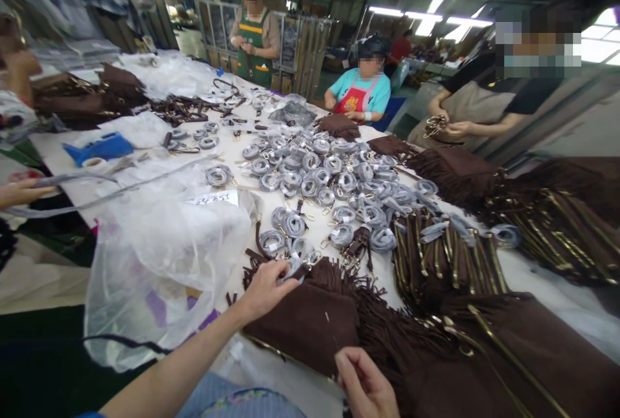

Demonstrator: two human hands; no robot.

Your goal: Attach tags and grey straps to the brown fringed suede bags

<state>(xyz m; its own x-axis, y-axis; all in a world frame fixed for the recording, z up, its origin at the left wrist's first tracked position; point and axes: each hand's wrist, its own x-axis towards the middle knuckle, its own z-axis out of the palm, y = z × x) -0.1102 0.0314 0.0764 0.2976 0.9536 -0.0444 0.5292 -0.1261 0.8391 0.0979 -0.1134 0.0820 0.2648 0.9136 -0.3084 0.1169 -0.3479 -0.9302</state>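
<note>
My left hand (268, 290) is closed with thumb and fingers on a coiled strap (296, 269) in grey wrapping, just above a dark brown fringed bag (305, 318). The bag lies flat, its fringe pointing away and a gold zipper along its near edge. My right hand (365, 382) is curled at the bag's near right corner, fingertips together; what they hold, if anything, cannot be made out. Beyond my left hand are more wrapped coils (293, 224) and brown leather straps with metal clasps (357, 247).
A large heap of wrapped strap coils (310, 161) covers the table's middle. Stacked brown bags with gold zippers (450, 256) lie right. A clear plastic bag (159, 263) hangs over the left edge. Co-workers stand or sit around; one hand (22, 193) at left holds a long grey strip.
</note>
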